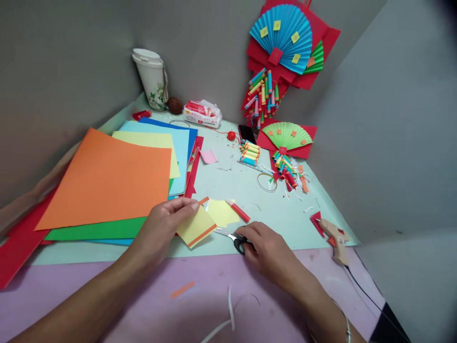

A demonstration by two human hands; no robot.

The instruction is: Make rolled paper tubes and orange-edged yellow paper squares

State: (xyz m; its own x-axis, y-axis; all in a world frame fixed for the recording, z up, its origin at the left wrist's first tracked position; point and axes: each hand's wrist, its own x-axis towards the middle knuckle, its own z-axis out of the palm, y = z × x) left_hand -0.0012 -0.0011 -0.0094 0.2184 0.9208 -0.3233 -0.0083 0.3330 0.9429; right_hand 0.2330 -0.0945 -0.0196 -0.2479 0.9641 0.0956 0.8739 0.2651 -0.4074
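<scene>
My left hand [162, 226] pinches a small yellow paper piece [196, 227] with an orange strip along its edge, holding it just above the table. My right hand [266, 250] is closed around the black handles of a pair of scissors [232, 237] whose blades lie on the table pointing left toward the paper. Another yellow scrap [222, 212] and a red glue stick [238, 211] lie just behind the scissors.
A stack of coloured sheets, orange on top [107, 178], lies at left. A hot glue gun [335, 238] rests at right. Paper fans [285, 136], rolled paper tubes [250, 153], a rubber band [267, 182], a cup [153, 78] and a tissue pack [202, 113] sit behind.
</scene>
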